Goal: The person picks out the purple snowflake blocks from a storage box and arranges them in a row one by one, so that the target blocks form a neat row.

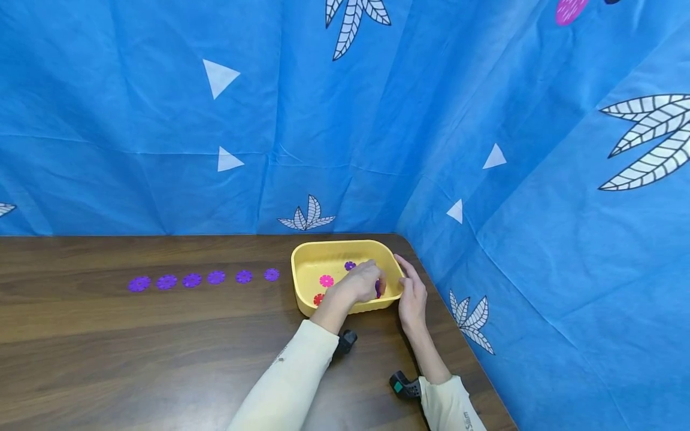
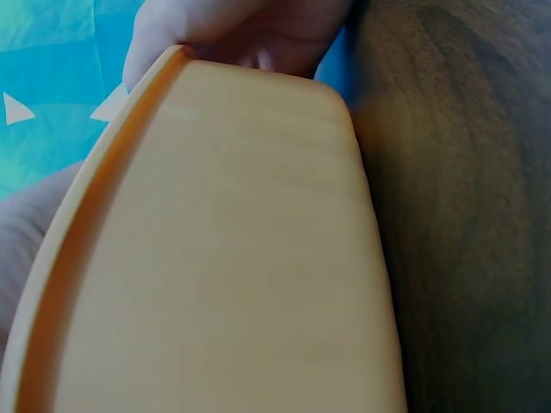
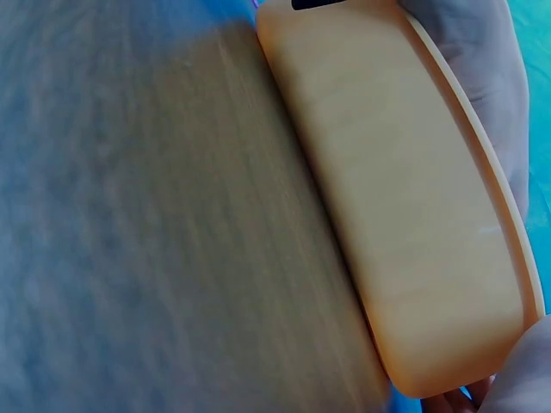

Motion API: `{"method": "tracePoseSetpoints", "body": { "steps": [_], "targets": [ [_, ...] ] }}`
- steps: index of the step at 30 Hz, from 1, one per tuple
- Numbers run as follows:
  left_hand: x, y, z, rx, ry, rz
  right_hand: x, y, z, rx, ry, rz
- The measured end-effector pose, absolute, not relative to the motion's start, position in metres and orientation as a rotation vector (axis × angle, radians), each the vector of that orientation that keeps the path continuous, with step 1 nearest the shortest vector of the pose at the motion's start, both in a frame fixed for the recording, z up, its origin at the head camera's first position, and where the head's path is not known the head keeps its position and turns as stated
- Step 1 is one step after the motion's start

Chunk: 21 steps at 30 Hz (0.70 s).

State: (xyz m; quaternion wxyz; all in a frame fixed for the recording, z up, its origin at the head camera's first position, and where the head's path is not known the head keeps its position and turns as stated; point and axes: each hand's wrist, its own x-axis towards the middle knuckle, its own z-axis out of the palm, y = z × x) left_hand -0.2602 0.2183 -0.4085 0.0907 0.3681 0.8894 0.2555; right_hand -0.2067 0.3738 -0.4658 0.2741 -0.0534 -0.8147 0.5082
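Note:
A yellow plastic tray [image 1: 308,254] stands on the table. My left hand [image 1: 360,282] reaches over its near wall, fingers bent down inside at the right. A purple notched disc [image 1: 378,289] shows partly at those fingertips; whether they pinch it is hidden. My right hand [image 1: 412,297] grips the tray's right side, thumb at the rim and fingers along the outer wall. Both wrist views show mostly the tray's outer wall. In the tray also lie another purple disc [image 1: 350,265], a pink disc [image 1: 326,281] and a red disc [image 1: 318,299], partly covered by my left arm.
Several purple discs [image 1: 191,280] lie flat in a spaced row left of the tray on the brown wooden table [image 1: 135,359]. A blue patterned cloth [image 1: 162,120] hangs behind the table and along its right edge. Black wrist devices [image 1: 404,385] sit under both wrists.

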Motion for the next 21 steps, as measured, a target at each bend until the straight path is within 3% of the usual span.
{"method": "tracePoseSetpoints", "body": {
  "steps": [14, 21],
  "targets": [
    [-0.267, 0.201, -0.403, 0.805, 2.809, 0.965, -0.214, 0.364, -0.465, -0.123, -2.207, 1.353],
    [-0.265, 0.191, -0.380, 0.767, 2.807, 1.169, -0.208, 0.371, -0.464, -0.151, -2.211, 1.388]
  ]
}}
